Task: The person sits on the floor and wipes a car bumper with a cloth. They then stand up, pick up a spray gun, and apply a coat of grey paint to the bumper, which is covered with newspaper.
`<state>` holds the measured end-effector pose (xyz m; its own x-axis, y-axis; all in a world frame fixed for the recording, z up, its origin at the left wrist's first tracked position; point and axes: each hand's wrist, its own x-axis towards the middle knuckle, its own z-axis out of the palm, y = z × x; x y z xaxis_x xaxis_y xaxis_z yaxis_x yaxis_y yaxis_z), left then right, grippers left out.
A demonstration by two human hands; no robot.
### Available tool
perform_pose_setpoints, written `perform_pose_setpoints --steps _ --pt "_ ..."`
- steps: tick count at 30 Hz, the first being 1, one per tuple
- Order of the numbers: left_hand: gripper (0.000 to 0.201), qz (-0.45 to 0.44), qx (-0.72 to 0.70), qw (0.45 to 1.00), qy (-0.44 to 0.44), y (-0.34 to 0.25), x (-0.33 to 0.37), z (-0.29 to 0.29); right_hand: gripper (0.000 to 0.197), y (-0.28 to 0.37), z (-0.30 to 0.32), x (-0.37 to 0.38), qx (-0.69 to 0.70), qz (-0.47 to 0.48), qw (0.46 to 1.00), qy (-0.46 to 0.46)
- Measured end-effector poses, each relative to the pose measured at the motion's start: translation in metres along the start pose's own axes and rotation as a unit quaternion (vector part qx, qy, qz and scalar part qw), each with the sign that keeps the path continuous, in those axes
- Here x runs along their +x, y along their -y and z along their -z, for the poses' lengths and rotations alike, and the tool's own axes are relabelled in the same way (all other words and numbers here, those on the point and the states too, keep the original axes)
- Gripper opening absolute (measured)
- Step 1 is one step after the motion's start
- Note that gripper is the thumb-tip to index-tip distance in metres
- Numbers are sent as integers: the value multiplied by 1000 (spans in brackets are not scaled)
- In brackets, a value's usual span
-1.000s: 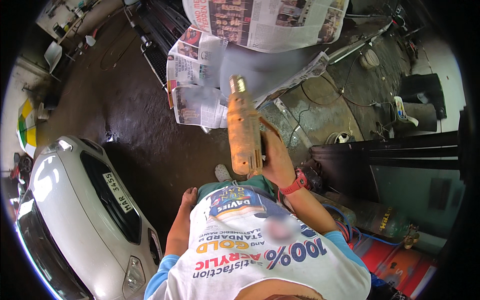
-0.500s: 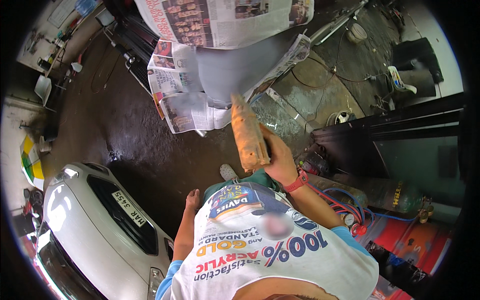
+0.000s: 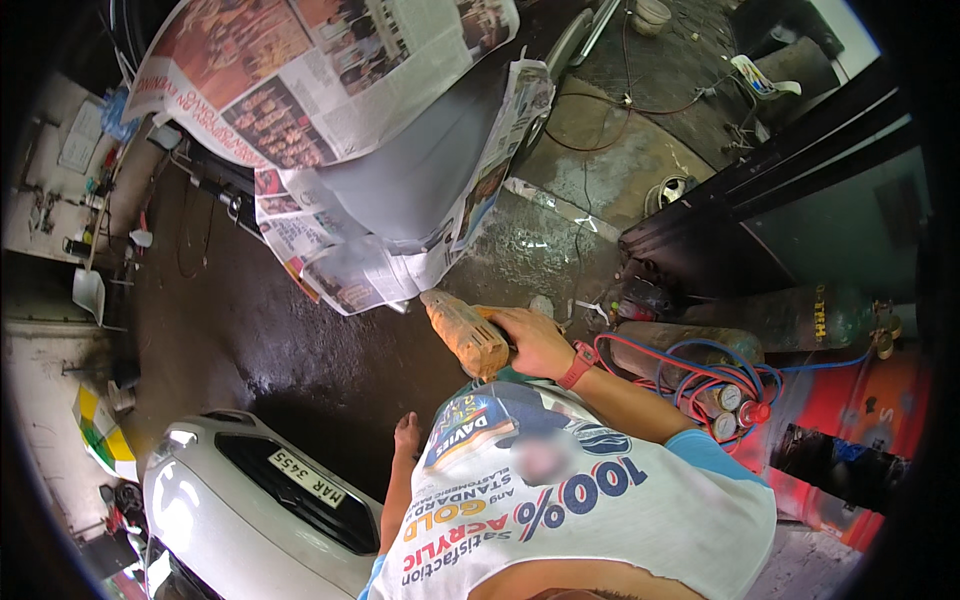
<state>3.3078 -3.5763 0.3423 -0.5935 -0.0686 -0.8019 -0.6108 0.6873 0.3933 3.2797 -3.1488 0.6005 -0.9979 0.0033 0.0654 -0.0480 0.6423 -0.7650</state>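
Note:
My right hand [image 3: 535, 343], with a red watch on the wrist, is closed around a worn, dirty orange heat gun [image 3: 468, 338]. It is held in front of my waist, its narrow end pointing forward and a little left. Just beyond that end is the lower edge of newspaper sheets [image 3: 365, 272], which surround a smooth grey panel [image 3: 415, 165]. A small gap seems to lie between tool and paper. My left hand [image 3: 406, 435] hangs low beside my body, apart from the panel; its fingers are too small and foreshortened to read.
A silver-white car [image 3: 215, 500] stands close on my left. To the right lie gas cylinders [image 3: 650, 350] with red and blue hoses, pressure gauges [image 3: 726, 400] and a red drum [image 3: 825, 400]. A thin hose [image 3: 590, 148] crosses the floor beyond the panel.
The heat gun has come back from the grey panel's lower edge toward my body, still in my right hand. My view has shifted, so the papered panel appears farther left.

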Motion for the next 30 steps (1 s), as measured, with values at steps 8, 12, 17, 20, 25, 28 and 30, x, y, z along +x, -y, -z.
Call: perform_pose_setpoints --steps 8,12,17,20,25,28,30 --pt "56 -3 8 1000 -21 -15 -25 9 64 23 48 32 91 21 966 -243" --pt "58 -15 18 1000 -18 -8 -25 14 66 7 56 40 57 43 973 -218" --pt "59 12 14 999 -28 -31 -31 13 60 -6 29 7 29 -35 996 -71" --pt "58 13 -9 1000 -8 -23 -21 16 57 -22 4 -12 4 -56 998 8" --pt "59 0 37 999 -11 -43 -29 22 56 -26 11 -1 -8 -55 996 -70" --pt "59 -5 59 998 -9 -45 -30 26 60 -17 37 22 38 -29 981 -189" --pt "60 -8 68 998 -3 -52 -36 25 62 -11 52 34 57 17 955 -292"
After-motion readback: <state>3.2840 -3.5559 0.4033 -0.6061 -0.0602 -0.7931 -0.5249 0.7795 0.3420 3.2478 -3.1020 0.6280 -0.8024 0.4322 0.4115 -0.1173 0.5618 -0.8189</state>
